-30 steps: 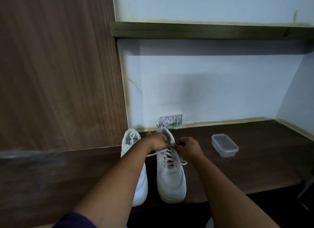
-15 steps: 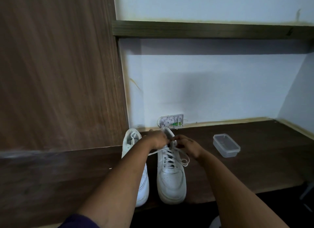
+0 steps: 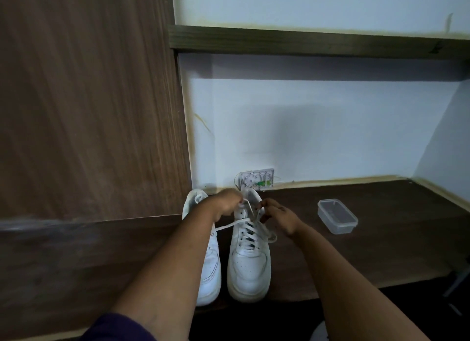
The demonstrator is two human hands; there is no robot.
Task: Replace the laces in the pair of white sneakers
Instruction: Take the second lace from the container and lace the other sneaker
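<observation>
Both hands work the right sneaker [image 3: 248,254], its long axis toe-to-person on the wooden ledge [image 3: 381,239]: left hand [image 3: 226,203] & right hand [image 3: 277,214] each pinch a lace [image 3: 250,228] end at the collar, equally near.

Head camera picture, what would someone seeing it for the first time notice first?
Two hands meet over the right sneaker: the left hand and right hand each pinch the white lace near its top eyelets. The left sneaker stands beside it, partly behind the left forearm. A clear plastic container sits on the dark wooden ledge to the right.
</observation>
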